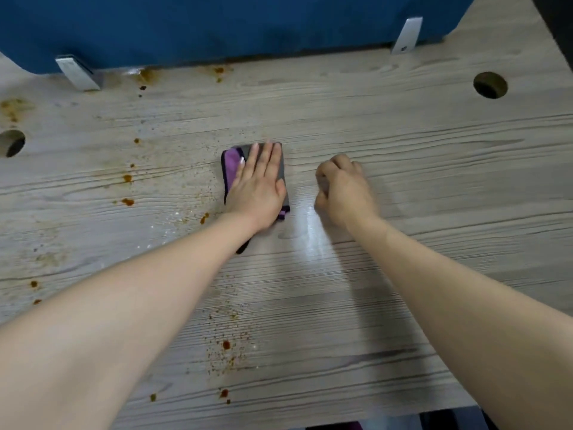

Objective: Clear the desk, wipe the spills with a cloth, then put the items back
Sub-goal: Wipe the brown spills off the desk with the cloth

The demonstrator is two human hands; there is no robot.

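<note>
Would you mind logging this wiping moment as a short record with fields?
surface: wood-grain desk, nothing standing on it
cloth: purple and grey cloth, folded, flat at desk centre
left hand: left hand pressed flat on the cloth
right hand: right hand loosely curled, resting beside the cloth, holding nothing
spills: brown stains at left, back and near edge
back: blue divider
</note>
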